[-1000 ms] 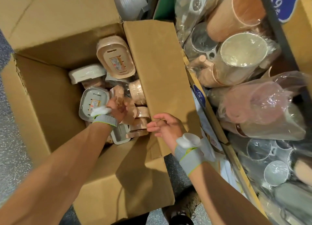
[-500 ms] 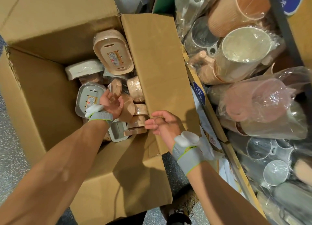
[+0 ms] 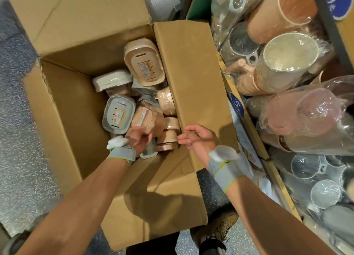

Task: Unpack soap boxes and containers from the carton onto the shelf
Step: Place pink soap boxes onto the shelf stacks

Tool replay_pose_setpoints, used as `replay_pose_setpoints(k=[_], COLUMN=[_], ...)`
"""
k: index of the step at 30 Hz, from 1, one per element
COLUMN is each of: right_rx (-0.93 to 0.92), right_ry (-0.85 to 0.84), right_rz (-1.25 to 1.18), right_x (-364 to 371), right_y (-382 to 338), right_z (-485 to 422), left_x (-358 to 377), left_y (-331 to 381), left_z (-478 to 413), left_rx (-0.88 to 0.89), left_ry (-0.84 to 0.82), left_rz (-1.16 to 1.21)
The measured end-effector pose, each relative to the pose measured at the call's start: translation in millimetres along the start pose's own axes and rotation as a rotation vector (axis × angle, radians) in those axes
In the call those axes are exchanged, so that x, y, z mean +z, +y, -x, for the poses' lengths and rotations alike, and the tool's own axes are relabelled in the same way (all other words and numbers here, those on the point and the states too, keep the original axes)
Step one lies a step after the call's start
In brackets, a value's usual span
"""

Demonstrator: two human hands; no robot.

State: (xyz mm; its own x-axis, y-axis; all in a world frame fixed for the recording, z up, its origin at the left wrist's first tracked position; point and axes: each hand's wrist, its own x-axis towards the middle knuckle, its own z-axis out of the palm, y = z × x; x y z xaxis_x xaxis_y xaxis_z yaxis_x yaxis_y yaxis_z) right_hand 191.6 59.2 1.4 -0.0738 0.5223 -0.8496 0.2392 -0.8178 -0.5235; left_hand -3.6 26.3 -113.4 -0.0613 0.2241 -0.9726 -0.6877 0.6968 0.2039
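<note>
Left hand lifting a wrapped tan soap box out of the carton

Left hand (image 3: pixel 138 140) grip pinches tan soap box (image 3: pixel 142 117) low inside carton (image 3: pixel 65 105); right hand (image 3: pixel 199 138), fingers loosely curled, steadies carton's right flap (image 3: pixel 193 78). Risk: slick wrap slips, box drops among grey soap box (image 3: pixel 118 114) and neighbours.

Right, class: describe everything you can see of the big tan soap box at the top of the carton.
The tan soap box is an oblong plastic tray with rounded corners, wrapped in clear film. Its slotted underside faces up and carries a small printed label. It lies tilted on the pile, against the carton wall and right flap. Neither hand touches it.
</note>
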Motion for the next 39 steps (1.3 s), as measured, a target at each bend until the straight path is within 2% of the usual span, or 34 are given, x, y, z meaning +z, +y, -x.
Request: replay_pose_setpoints(k=[2, 4, 10, 14, 20, 23, 27, 30, 34, 39], right_rx=[-0.006, 0.010, 0.097, 0.106, 0.037, 0.027, 0.013, 0.002, -0.023, -0.047], right_ry=[-0.012, -0.059, -0.090, -0.136, -0.085, -0.079, -0.092, -0.107, -0.091, -0.072], right_rz=[0.036, 0.061, 0.180, 0.360, 0.318, 0.335, 0.383, 0.394, 0.412, 0.383], right_x=[0, 1, 8, 14, 16, 17, 18, 18, 17, 16], right_y=[-1, -1, -2, 17, 30, 34, 38, 44, 49, 55], right_z=[0, -2, -10, -9, 7, 7, 1, -4, -8, -12], left_x=[-11, -18, -27, -25, -27, -30, -28, -31, -26, -19], left_y=[-9, -14, -25, -35, -45, -42, -28, -16, -10, -14], left_z=[6, 14, 51, 63, 63, 55, 33, 8, -15, -39], left_rx=[-0.007, 0.098, 0.080, 0.168, 0.226, 0.205, 0.238, 0.322, 0.342, 0.217], left_ry=[0.033, 0.124, -0.114, -0.203, -0.264, -0.206, 0.039, 0.196, 0.283, 0.284], left_rz=[0.001, -0.075, -0.202, -0.339, -0.526, -0.523, -0.562, -0.711, -0.924, -0.923])
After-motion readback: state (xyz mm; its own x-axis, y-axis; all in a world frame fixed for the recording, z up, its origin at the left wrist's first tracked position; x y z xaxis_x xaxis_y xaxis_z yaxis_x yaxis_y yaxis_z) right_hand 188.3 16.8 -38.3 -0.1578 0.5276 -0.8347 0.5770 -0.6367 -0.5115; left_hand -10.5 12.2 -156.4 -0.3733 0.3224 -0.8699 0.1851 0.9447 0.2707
